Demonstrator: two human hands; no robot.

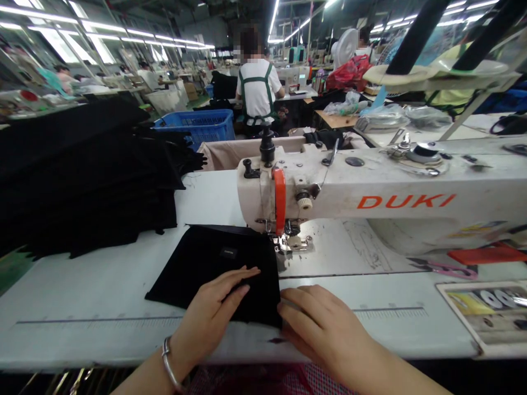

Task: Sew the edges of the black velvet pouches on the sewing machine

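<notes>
A black fabric piece (206,274) with a small dark label (228,252) lies on the white sewing table, its right edge running up to the presser foot (284,245) of a sewing machine (329,192). My left hand (218,302) rests on the fabric with fingers stretched out and thumb slightly apart; a silver bangle (167,356) circles that wrist. At the lower right corner of the piece, my right hand (313,321) has its curled fingers closed on the edge. Its thumb is mostly hidden. The needle tip is too small to make out.
A tall stack of black fabric pieces (82,181) covers the table's left side. Beyond are a blue basket (206,123) and a seated co-worker (257,88). Pink-handled scissors (453,269) and an orange-red case (486,253) lie right. A ruler strip (102,320) runs along the front.
</notes>
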